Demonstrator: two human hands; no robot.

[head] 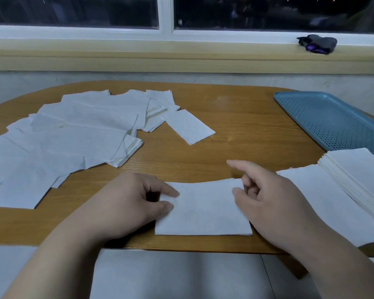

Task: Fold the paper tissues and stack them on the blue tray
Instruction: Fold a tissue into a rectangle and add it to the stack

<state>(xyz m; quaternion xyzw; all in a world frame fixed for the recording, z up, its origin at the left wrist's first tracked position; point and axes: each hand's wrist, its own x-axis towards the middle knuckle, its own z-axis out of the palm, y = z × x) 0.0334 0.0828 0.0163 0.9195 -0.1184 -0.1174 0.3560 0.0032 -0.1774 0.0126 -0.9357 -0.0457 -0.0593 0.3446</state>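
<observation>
With our left hand (136, 203) and right hand (276, 203) each pinching one end of the tissue (203, 212) at 6 o'clock on the table (242, 130), we should match edges squarely before creasing, the blue tray (333, 121) waiting at 2 o'clock.

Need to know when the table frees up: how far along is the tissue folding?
Done: no tissue shows on the blue tray yet; scattered tissues lie at left and a neat stack at right, folded or not I cannot tell. In hand: left hand and right hand pinch the ends of one tissue at the near edge. Left: all stacking on the tray.
</observation>
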